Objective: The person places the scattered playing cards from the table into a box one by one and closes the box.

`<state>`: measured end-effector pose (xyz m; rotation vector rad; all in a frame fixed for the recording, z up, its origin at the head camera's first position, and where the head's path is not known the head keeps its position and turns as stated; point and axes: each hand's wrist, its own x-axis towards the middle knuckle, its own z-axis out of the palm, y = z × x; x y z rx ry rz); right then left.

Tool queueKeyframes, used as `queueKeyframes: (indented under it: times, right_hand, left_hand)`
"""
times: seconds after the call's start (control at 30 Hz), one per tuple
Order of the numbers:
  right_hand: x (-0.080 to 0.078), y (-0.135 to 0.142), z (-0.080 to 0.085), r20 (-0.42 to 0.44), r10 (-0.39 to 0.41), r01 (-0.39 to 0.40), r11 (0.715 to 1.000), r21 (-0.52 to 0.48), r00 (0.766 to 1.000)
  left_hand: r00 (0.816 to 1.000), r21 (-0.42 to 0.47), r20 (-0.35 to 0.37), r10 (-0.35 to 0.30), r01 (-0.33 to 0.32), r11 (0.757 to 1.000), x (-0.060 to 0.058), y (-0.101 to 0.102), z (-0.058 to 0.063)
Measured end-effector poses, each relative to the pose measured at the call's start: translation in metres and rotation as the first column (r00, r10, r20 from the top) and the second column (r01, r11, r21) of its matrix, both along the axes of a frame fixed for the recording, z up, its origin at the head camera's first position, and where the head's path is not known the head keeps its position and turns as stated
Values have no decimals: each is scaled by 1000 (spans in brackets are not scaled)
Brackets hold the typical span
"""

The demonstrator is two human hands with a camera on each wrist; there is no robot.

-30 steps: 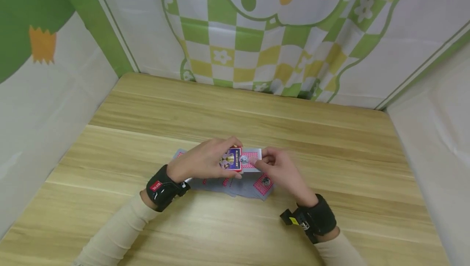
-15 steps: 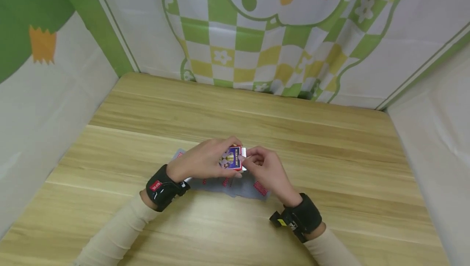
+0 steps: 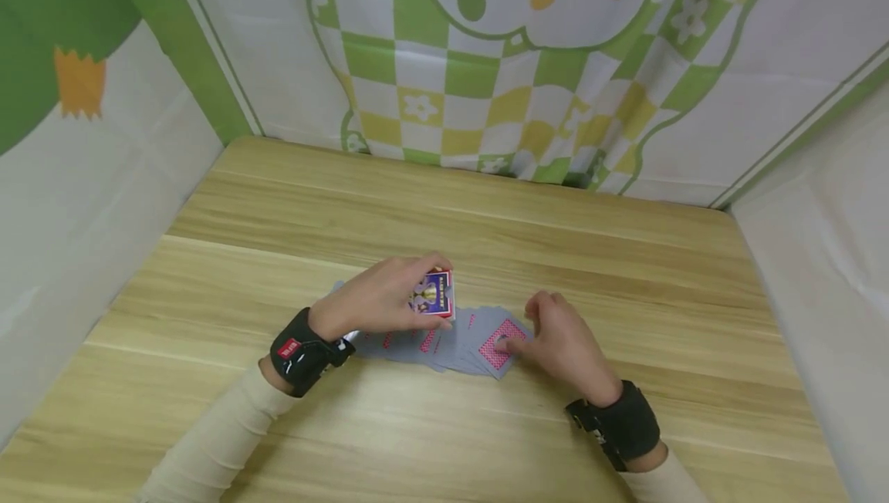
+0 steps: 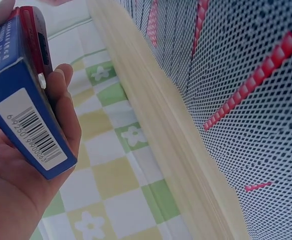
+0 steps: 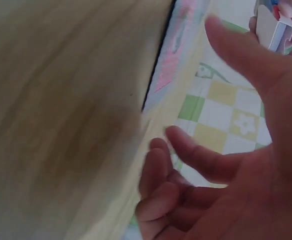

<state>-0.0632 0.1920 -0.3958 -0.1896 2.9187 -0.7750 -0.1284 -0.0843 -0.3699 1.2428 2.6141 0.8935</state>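
Observation:
My left hand (image 3: 378, 298) grips a small card box (image 3: 434, 296) above the table, thumb and fingers on opposite edges. The left wrist view shows the box's blue end with a white barcode label (image 4: 32, 131). Beneath it, an overlapping row of playing cards (image 3: 454, 352) lies on the wood, grey-bordered with red-patterned backs. At the row's right end, my right hand (image 3: 569, 349) hovers with its thumb over the last card (image 3: 495, 356). In the right wrist view, thumb (image 5: 241, 50) and loosely bent fingers stand apart with nothing between them. My left hand hides part of the row.
The wooden table (image 3: 660, 302) extends around the cards on all sides. A checkered green, yellow and white curtain (image 3: 486, 86) hangs at its back edge. White cloth walls (image 3: 826, 256) stand close on both sides.
My right hand slid a playing card into the box, then moved right and down to the end of the row, without that card. My left hand and the box shifted slightly left and up.

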Motion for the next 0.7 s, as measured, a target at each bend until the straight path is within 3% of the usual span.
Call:
queueKeyframes:
  times: [0.13,0.3,0.47,0.6,0.7]
  right_hand:
    - [3,1,-5,36,6,-9,996,86,999]
    - [3,1,-7,30,12,-14,997,81,999]
    - [2,5,0,68,38,-33,997,-76,997]
    - [1,10,8,99,91,-65,968,-241,991]
    - [-1,12,13,85,119,-89,951,-295,989]
  left_hand:
    - [1000,4,3,-9,9,1000,-1,0,-1]
    - [1000,3,10,-15,15,1000,-2,0,0]
    - [1000,1,17,-9,9,1000,-1,-1,-1]
    - [1000,6,21,-9,9,1000,-1,0,-2]
    - [999,12,28,-14,14,1000,-1,0,-3]
